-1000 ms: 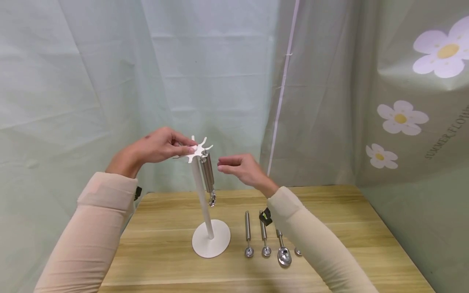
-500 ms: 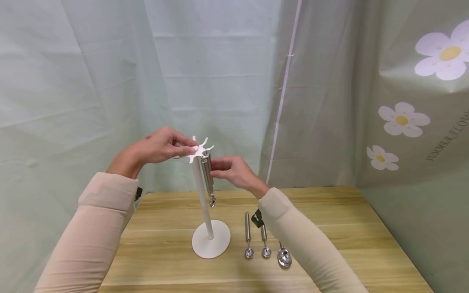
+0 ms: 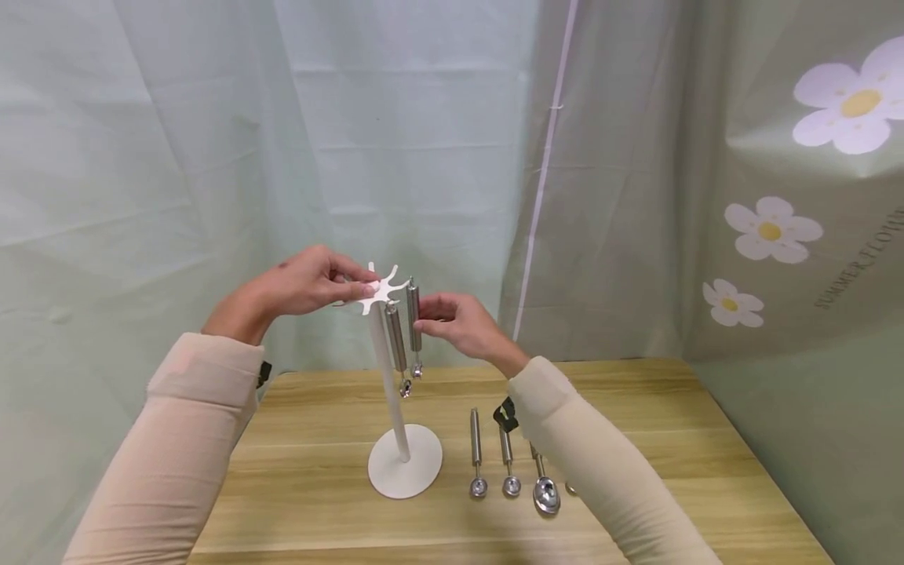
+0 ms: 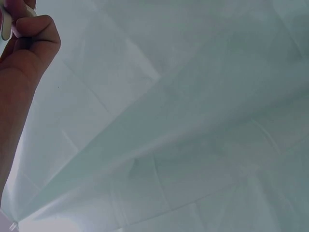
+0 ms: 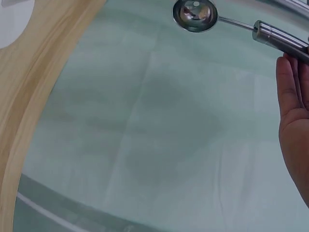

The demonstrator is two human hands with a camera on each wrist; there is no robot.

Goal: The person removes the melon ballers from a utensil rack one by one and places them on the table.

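Note:
A white stand [image 3: 395, 408] with a star-shaped hook top [image 3: 384, 289] rises from a round base on the wooden table [image 3: 671, 463]. My left hand [image 3: 311, 282] pinches the hook top from the left. One steel measuring spoon [image 3: 396, 347] hangs from a front hook. My right hand [image 3: 452, 322] pinches the handle of a second steel spoon [image 3: 413, 326] held upright at a right-hand hook; whether it hangs there I cannot tell. Its bowl [image 5: 195, 14] and handle show in the right wrist view, beside my fingers [image 5: 292, 111].
Three more steel spoons [image 3: 508, 463] lie side by side on the table right of the stand's base, partly behind my right sleeve. Pale green cloth hangs behind the table and fills the left wrist view; a flowered sheet hangs at the right.
My right hand reached in to the hanging spoons, took one by the handle and moved it right and up to another hook. The left hand kept its pinch on the top.

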